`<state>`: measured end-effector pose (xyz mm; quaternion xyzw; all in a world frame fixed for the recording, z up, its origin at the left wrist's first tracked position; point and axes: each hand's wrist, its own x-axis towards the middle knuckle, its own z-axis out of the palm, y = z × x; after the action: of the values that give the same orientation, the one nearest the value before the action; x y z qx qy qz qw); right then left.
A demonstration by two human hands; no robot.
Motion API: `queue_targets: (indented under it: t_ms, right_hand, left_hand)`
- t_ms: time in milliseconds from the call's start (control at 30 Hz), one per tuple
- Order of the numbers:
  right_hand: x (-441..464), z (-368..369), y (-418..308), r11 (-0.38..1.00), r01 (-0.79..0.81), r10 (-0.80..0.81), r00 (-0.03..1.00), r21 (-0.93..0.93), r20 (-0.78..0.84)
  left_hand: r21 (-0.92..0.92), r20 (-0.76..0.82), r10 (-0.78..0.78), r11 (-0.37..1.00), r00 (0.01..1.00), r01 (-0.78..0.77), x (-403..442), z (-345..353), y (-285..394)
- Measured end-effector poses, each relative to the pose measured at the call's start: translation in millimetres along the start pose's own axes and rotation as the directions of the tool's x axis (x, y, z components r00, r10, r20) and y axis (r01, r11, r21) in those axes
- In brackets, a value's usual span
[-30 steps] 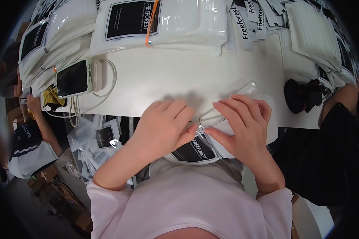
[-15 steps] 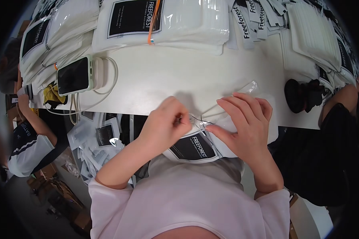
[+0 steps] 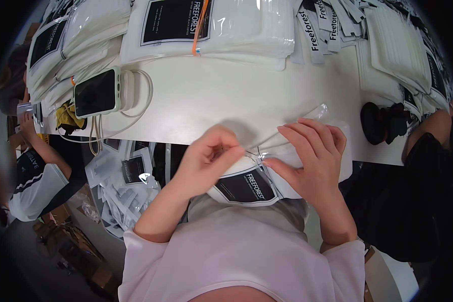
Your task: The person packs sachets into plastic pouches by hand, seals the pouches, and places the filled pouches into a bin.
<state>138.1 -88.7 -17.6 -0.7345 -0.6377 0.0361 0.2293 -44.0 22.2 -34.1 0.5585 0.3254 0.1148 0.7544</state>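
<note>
A bundle of white plastic packaging bags with a black FREEFOREST label (image 3: 247, 185) lies at the table's front edge, against my body. Around it runs a thin dark band (image 3: 258, 159), possibly a rubber band. My left hand (image 3: 211, 160) is closed, thumb and index finger pinching this band at the bundle's left side. Spread over the right part of the bundle, my right hand (image 3: 312, 155) rests with its fingers apart and its thumb near the band. A clear flap of bag (image 3: 317, 111) sticks out beyond the right fingers.
Banded bag stacks (image 3: 246, 35) line the back. A phone (image 3: 96, 93) with a white cable (image 3: 148, 100) lies left, beside a yellow-black item (image 3: 69, 118). A black object (image 3: 382, 122) stands right. Loose sachets (image 3: 121, 196) fill a container below. People sit on both sides.
My left hand has turned and opened its grip slightly, the thumb now stretched toward the band. My right hand stays nearly in place. The person at left has moved an arm.
</note>
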Motion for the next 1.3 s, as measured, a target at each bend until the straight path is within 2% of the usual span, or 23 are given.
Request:
queue_targets:
  t_ms: [133,267,333,467,500,600,633,700,733,767,800,833,867,900,933,1000,1067,1100,1133,1167,1200,1233,1300]
  right_hand:
    - [3,-3,1,1.000,-0.012,0.012,1.000,0.017,0.016]
    - [6,-6,6,1.000,-0.021,0.021,1.000,0.022,0.010]
    - [8,-8,10,0.999,-0.035,0.035,0.999,0.025,0.003]
    - [19,-8,22,0.997,-0.052,0.052,0.999,0.060,-0.003]
    - [24,-8,26,0.996,-0.053,0.053,0.999,0.071,-0.001]
    - [43,-6,41,0.989,-0.091,0.100,0.992,0.114,-0.076]
    - [51,-7,45,0.988,-0.086,0.097,0.992,0.127,-0.085]
    - [59,0,55,0.994,-0.064,0.077,0.985,0.089,-0.152]
    - [63,1,58,0.996,-0.058,0.070,0.980,0.072,-0.184]
    - [65,-2,56,0.999,-0.012,0.019,0.975,0.037,-0.223]
    - [64,-6,52,0.999,0.033,-0.032,0.966,0.000,-0.257]
    - [63,-9,48,0.996,0.075,-0.083,0.954,-0.038,-0.288]
    - [62,-12,39,0.997,0.055,-0.068,0.962,-0.057,-0.263]
    - [60,-13,27,0.997,0.033,-0.049,0.971,-0.072,-0.232]
    - [59,-12,17,0.996,0.007,-0.024,0.980,-0.086,-0.198]
    - [54,-4,14,0.992,-0.052,0.030,0.982,-0.114,-0.184]
    - [50,3,20,0.985,-0.040,0.018,0.992,-0.169,-0.129]
    - [51,0,22,0.990,-0.009,-0.018,0.982,-0.142,-0.188]
    - [45,-2,19,0.989,-0.057,0.087,0.971,0.138,-0.221]
    - [37,-2,16,0.910,-0.085,0.191,0.955,0.405,-0.227]
    - [28,-5,11,0.763,-0.096,0.286,0.937,0.639,-0.201]
    - [15,-19,1,0.468,-0.154,0.414,0.908,0.870,-0.061]
    - [-17,-55,-9,0.164,-0.203,0.385,0.914,0.965,0.126]
  left_hand:
    - [-0.250,0.045,0.093,0.965,0.995,-0.079,-4,-3,0]
    - [-0.343,0.301,0.159,0.938,0.940,-0.049,0,-17,2]
    - [-0.417,0.229,0.228,0.901,0.946,-0.116,7,-35,1]
    - [-0.320,0.074,0.207,0.931,0.976,-0.173,18,-25,30]
    - [-0.365,0.027,0.253,0.903,0.967,-0.226,25,-25,34]
    - [-0.617,-0.288,0.074,0.748,0.955,-0.244,52,-23,59]
    - [-0.700,-0.213,0.158,0.664,0.964,-0.263,64,-33,56]
    - [-0.253,-0.361,0.311,0.875,0.879,-0.413,66,-33,72]
    - [0.005,-0.400,0.407,0.897,0.821,-0.442,65,-32,79]
    - [0.245,-0.487,0.498,0.866,0.717,-0.436,55,-28,89]
    - [0.512,-0.490,0.634,0.765,0.598,-0.391,46,-25,95]
    - [0.569,-0.424,0.705,0.696,0.568,-0.438,36,-18,92]
    - [0.714,-0.213,0.744,0.561,0.634,-0.419,21,-5,94]
    - [0.672,0.069,0.679,0.510,0.731,-0.537,17,5,83]
    - [0.719,0.285,0.529,0.433,0.799,-0.543,12,20,81]
    - [0.856,0.371,0.334,0.240,0.867,-0.459,11,37,51]
    - [0.907,0.329,0.375,0.128,0.866,-0.400,13,43,29]
    - [0.917,0.322,0.409,0.087,0.853,-0.388,14,44,19]
    - [0.926,0.315,0.448,0.046,0.837,-0.374,16,44,11]
    - [0.935,0.306,0.491,0.006,0.815,-0.354,17,44,7]
    - [0.941,0.292,0.497,0.005,0.817,-0.339,18,45,9]
    - [0.947,0.275,0.498,0.009,0.823,-0.322,17,46,12]
    - [0.952,0.259,0.511,0.010,0.820,-0.307,20,44,14]
